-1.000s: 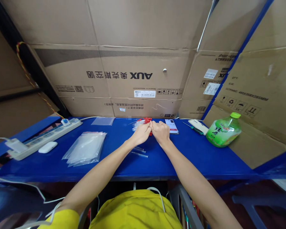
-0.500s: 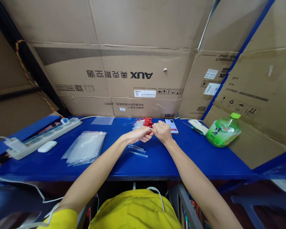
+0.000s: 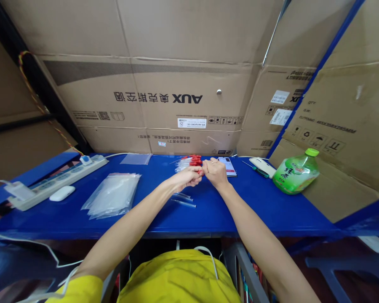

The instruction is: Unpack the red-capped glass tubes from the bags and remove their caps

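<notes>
My left hand (image 3: 188,177) and my right hand (image 3: 216,172) meet above the middle of the blue table (image 3: 205,219), knuckle to knuckle. Both are closed, with the fingers curled in. A trace of red shows at the left fingers, but whatever is gripped between the hands is hidden. Just behind them lies a bunch of slim red-handled tools (image 3: 195,160) with whitish, clear-looking shafts, partly covered by my left hand. A few thin clear tubes (image 3: 186,204) rest on the table below my left wrist.
Clear zip bags (image 3: 113,197) are stacked at left, beside a white earbud case (image 3: 62,193) and a power strip (image 3: 66,179). To the right are a phone (image 3: 230,167), a green-handled screwdriver (image 3: 259,171), a white device (image 3: 267,166) and a green bottle (image 3: 295,173). Cardboard (image 3: 164,75) walls the back.
My hands stay together and closed, with the left wrist turned slightly and shifted a little right. The things on the table have not moved.
</notes>
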### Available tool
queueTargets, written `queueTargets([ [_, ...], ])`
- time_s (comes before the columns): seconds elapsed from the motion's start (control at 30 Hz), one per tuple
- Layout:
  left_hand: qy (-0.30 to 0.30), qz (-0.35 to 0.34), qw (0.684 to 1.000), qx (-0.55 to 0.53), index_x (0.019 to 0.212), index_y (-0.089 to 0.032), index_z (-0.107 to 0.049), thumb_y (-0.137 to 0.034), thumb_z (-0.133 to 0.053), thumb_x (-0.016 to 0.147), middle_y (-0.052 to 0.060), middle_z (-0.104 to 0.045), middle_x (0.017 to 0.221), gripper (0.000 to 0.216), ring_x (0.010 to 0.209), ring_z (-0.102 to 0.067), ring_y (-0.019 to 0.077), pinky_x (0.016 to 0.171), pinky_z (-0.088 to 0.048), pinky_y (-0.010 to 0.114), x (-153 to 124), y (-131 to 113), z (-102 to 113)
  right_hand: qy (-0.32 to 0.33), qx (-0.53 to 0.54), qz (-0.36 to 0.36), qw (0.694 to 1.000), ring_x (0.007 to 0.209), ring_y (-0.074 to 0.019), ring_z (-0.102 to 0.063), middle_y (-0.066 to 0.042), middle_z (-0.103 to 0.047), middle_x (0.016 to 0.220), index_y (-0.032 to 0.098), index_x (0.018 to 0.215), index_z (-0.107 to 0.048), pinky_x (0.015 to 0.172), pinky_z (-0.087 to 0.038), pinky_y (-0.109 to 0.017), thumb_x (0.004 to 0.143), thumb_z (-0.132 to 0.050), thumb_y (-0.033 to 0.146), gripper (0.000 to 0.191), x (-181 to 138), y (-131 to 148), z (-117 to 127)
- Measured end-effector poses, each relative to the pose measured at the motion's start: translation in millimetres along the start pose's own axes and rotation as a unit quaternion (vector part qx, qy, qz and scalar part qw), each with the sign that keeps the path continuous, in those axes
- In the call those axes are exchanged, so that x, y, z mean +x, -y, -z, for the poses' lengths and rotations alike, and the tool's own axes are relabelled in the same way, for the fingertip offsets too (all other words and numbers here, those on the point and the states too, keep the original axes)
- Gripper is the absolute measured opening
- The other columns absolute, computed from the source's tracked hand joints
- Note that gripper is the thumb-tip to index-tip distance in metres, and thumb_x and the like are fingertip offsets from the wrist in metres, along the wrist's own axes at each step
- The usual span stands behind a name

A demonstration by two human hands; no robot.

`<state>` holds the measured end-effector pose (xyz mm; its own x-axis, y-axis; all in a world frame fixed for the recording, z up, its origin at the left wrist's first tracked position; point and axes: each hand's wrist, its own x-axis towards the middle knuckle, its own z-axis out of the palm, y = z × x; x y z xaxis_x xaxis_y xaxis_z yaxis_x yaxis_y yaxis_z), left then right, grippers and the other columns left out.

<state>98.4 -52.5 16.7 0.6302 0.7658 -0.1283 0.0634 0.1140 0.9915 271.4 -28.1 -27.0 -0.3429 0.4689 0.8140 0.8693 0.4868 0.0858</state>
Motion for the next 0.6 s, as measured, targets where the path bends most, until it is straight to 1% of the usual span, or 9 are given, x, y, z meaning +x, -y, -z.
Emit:
queueTargets([
  [0.1,0.025,-0.053,0.998,0.031,0.088,-0.019,-0.051,-0.014,-0.052,0.064,-0.004,-0.05,0.067,0.025,0.051,-0.039,0.0066,0.048,-0.024,0.019,1,1,-2,-0.031,-0.016,-0.054,0.998,0.06,-0.0171,-0.054,-0.005,-0.061,0.058,0.02,0.068,-0.066,0.072,-0.041,-0.029,0.109,-0.028,0.026,0.056,0,-5,-2],
  [0.2,0.001,-0.122,0.983,0.138,0.094,-0.018,-0.053,-0.015,-0.051,0.071,-0.001,-0.058,0.078,0.023,0.058,-0.048,0.0088,0.053,-0.036,0.022,4,5,-1,-0.026,-0.028,-0.12,0.992,0.058,-0.0164,-0.056,-0.007,-0.065,0.06,0.018,0.072,-0.073,0.064,-0.034,-0.03,0.109,-0.032,0.03,0.056,-1,-3,-2],
  [0.27,-0.042,-0.184,0.949,0.253,0.093,-0.018,-0.055,-0.015,-0.05,0.077,0.002,-0.063,0.084,0.017,0.066,-0.055,0.0122,0.062,-0.045,0.025,6,9,2,0.002,-0.026,-0.167,0.986,0.055,-0.0162,-0.056,-0.007,-0.066,0.059,0.019,0.076,-0.076,0.06,-0.03,-0.03,0.109,-0.036,0.034,0.054,-1,2,-2],
  [0.33,-0.091,-0.232,0.897,0.366,0.1,-0.019,-0.058,-0.018,-0.051,0.084,0.005,-0.068,0.092,0.017,0.079,-0.062,0.0174,0.075,-0.05,0.031,7,13,6,0.035,-0.019,-0.209,0.977,0.054,-0.0168,-0.056,-0.007,-0.068,0.059,0.02,0.077,-0.077,0.059,-0.026,-0.031,0.109,-0.038,0.037,0.054,-1,7,-2],
  [0.4,-0.128,-0.254,0.849,0.445,0.109,-0.019,-0.06,-0.024,-0.05,0.093,0.008,-0.071,0.101,0.019,0.09,-0.066,0.0217,0.083,-0.051,0.035,7,15,10,0.066,-0.009,-0.24,0.968,0.054,-0.0177,-0.057,-0.007,-0.07,0.062,0.021,0.077,-0.077,0.059,-0.025,-0.031,0.11,-0.038,0.04,0.054,0,10,0],
  [0.47,-0.146,-0.259,0.822,0.486,0.11,-0.02,-0.06,-0.031,-0.044,0.1,0.009,-0.071,0.103,0.022,0.091,-0.066,0.0231,0.085,-0.049,0.036,7,15,12,0.081,0.001,-0.253,0.964,0.056,-0.0179,-0.059,-0.007,-0.072,0.065,0.022,0.078,-0.076,0.059,-0.024,-0.031,0.11,-0.038,0.04,0.053,0,11,4],
  [0.5,-0.149,-0.258,0.819,0.49,0.107,-0.019,-0.06,-0.032,-0.039,0.103,0.009,-0.071,0.1,0.025,0.089,-0.066,0.0227,0.084,-0.049,0.036,7,14,13,0.081,0.003,-0.251,0.965,0.056,-0.0175,-0.059,-0.007,-0.072,0.066,0.022,0.08,-0.076,0.06,-0.024,-0.031,0.11,-0.037,0.04,0.052,1,11,6],
  [0.53,-0.149,-0.255,0.825,0.482,0.101,-0.019,-0.06,-0.034,-0.035,0.105,0.008,-0.071,0.095,0.029,0.085,-0.065,0.0217,0.083,-0.048,0.035,7,13,13,0.077,0.004,-0.245,0.966,0.056,-0.017,-0.059,-0.006,-0.071,0.066,0.022,0.082,-0.075,0.06,-0.024,-0.031,0.111,-0.037,0.039,0.05,1,11,8],
  [0.6,-0.139,-0.244,0.852,0.441,0.089,-0.019,-0.057,-0.035,-0.029,0.107,0.006,-0.067,0.084,0.037,0.077,-0.062,0.0192,0.079,-0.048,0.033,7,10,13,0.063,-0.005,-0.226,0.972,0.056,-0.0154,-0.058,-0.005,-0.07,0.065,0.022,0.084,-0.072,0.06,-0.023,-0.03,0.111,-0.036,0.038,0.048,2,12,12],
])
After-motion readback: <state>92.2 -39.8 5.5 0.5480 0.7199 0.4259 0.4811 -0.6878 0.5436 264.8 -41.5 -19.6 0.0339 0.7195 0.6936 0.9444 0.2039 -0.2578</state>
